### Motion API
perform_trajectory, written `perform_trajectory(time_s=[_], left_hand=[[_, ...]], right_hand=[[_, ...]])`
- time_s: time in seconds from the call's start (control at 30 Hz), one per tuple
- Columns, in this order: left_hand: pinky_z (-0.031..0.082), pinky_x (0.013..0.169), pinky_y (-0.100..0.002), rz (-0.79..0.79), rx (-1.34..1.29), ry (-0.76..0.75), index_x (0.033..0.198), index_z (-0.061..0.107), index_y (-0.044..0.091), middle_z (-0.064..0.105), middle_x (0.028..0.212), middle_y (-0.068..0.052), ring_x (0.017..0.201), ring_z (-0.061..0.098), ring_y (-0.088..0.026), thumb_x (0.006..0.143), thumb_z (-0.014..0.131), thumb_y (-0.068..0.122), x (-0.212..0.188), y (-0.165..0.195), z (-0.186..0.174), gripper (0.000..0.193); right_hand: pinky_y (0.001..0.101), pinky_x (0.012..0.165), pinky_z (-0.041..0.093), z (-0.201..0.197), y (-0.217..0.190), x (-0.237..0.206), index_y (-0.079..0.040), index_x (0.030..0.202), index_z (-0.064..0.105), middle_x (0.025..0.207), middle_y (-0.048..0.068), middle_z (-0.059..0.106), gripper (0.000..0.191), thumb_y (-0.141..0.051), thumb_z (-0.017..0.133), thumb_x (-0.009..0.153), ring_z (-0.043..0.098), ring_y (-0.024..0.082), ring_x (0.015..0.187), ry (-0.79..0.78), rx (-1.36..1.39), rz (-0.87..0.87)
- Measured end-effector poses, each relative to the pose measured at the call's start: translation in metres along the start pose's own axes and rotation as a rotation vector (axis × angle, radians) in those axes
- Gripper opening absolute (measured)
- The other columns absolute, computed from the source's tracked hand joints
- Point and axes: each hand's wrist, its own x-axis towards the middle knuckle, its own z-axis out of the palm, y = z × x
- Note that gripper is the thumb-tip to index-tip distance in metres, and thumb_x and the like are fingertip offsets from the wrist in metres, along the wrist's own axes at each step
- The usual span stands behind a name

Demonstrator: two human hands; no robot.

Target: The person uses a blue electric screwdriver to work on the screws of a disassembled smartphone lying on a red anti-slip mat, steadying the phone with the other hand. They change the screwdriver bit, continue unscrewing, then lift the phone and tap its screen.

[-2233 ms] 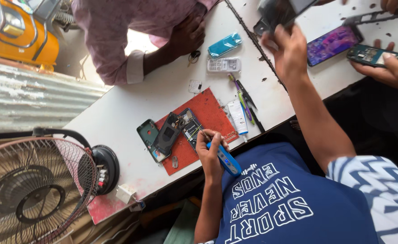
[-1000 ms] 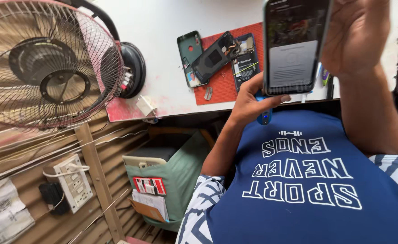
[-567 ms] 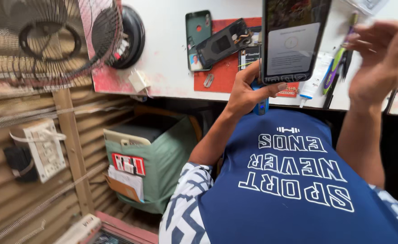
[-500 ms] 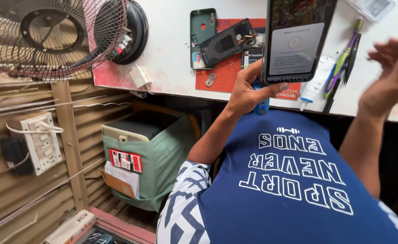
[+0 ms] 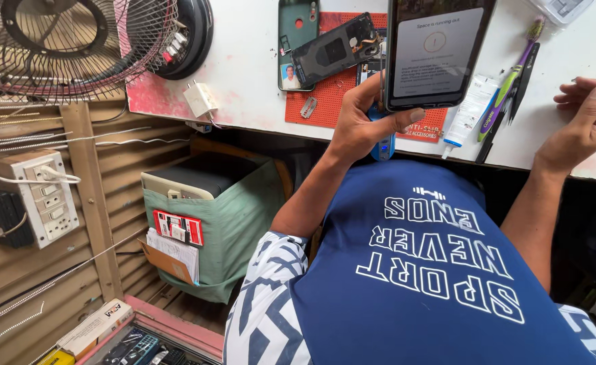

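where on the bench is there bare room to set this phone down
Bare white tabletop lies between the fan base and the red mat, apart from a white charger. The mat is crowded with phone parts; tools fill the strip beside it.

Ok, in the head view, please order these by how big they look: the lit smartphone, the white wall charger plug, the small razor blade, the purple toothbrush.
1. Lit smartphone, largest, though held nearest the camera.
2. Purple toothbrush.
3. White wall charger plug.
4. Small razor blade, smallest.
The left hand holds the smartphone; the right hand is empty.
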Motion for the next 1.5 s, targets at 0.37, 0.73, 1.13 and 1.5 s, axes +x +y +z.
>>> perform_trajectory(time_s=[0.37,0.73,1.13,1.5], left_hand=[[0.058,0.072,-0.023,0.001,0.016,-0.015,0.12,0.07,0.005,0.075,0.097,-0.002,0.075,0.068,-0.006,0.09,0.084,0.007,-0.002,-0.01,0.004,0.033],[0.055,0.074,-0.023,-0.109,-0.002,-0.025,0.123,0.071,0.002,0.073,0.087,0.0,0.075,0.065,-0.004,0.089,0.082,0.004,-0.001,-0.013,0.017,0.035],[0.06,0.076,-0.025,-0.114,-0.012,-0.092,0.119,0.069,0.002,0.073,0.096,-0.001,0.086,0.071,-0.008,0.093,0.081,0.004,-0.004,-0.027,0.023,0.029],[0.058,0.085,-0.026,-0.094,0.041,-0.121,0.131,0.065,0.001,0.074,0.105,-0.002,0.094,0.069,-0.008,0.092,0.081,0.003,0.0,-0.016,0.022,0.042]], right_hand=[[0.0271,0.079,0.055,0.016,-0.034,0.005,0.002,0.117,0.065,0.1,0.01,0.068,0.033,-0.02,0.043,0.127,0.067,0.016,0.09,0.029,-0.065,-0.028],[0.0301,0.105,0.048,0.098,-0.176,-0.025,-0.003,0.156,0.035,0.136,0.01,0.055,0.053,-0.01,0.063,0.112,0.056,0.015,0.117,-0.347,0.539,0.081],[0.0329,0.119,0.046,0.116,-0.2,-0.035,-0.008,0.16,0.021,0.143,0.01,0.049,0.066,-0.002,0.067,0.112,0.051,0.015,0.132,-0.403,0.522,0.043],[0.0346,0.118,0.044,0.109,-0.198,-0.034,-0.007,0.163,0.022,0.139,0.012,0.051,0.064,-0.003,0.059,0.11,0.053,0.015,0.13,-0.409,0.647,0.143]])
